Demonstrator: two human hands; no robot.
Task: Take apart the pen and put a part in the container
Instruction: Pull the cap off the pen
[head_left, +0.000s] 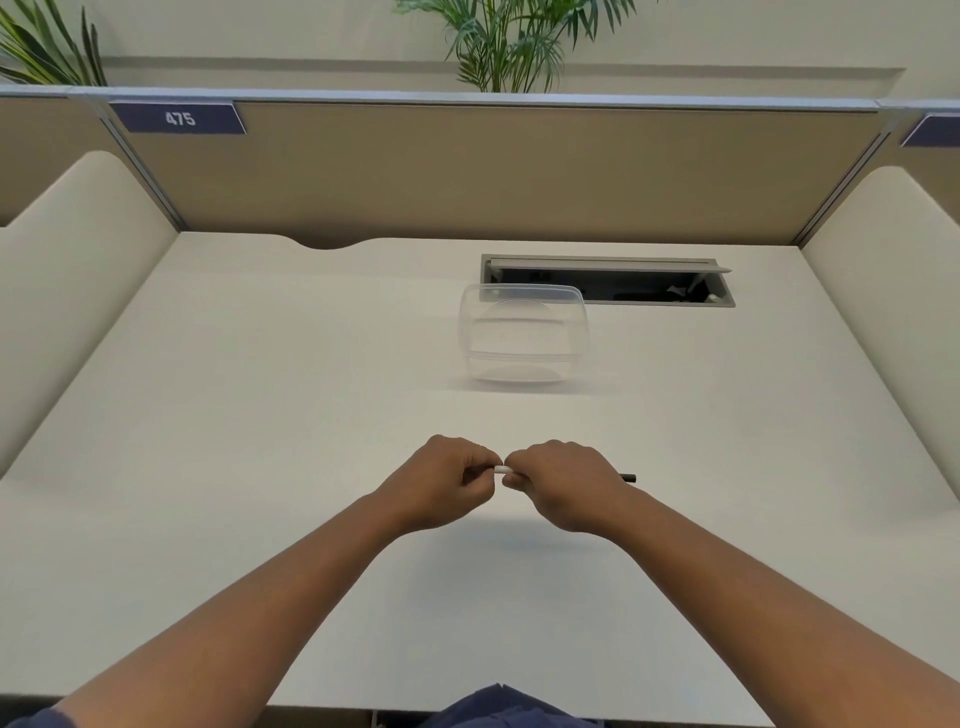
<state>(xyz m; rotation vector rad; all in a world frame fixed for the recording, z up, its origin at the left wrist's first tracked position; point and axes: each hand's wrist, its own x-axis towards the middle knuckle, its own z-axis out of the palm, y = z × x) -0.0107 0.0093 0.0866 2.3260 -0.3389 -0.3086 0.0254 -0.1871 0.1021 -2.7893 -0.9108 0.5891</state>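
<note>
Both hands hold a pen (503, 470) level above the white desk, in front of me. My left hand (441, 480) is closed around its left end and my right hand (563, 483) around the rest. Only a short white stretch shows between the two fists, and a dark tip pokes out past the right hand. The fists nearly touch. A clear plastic container (523, 332), with nothing in it, stands on the desk well beyond the hands, slightly to the right.
An open cable hatch (608, 280) is sunk into the desk just behind the container. Beige partition panels close off the back and both sides. The desk's front edge (311, 704) runs close to my body.
</note>
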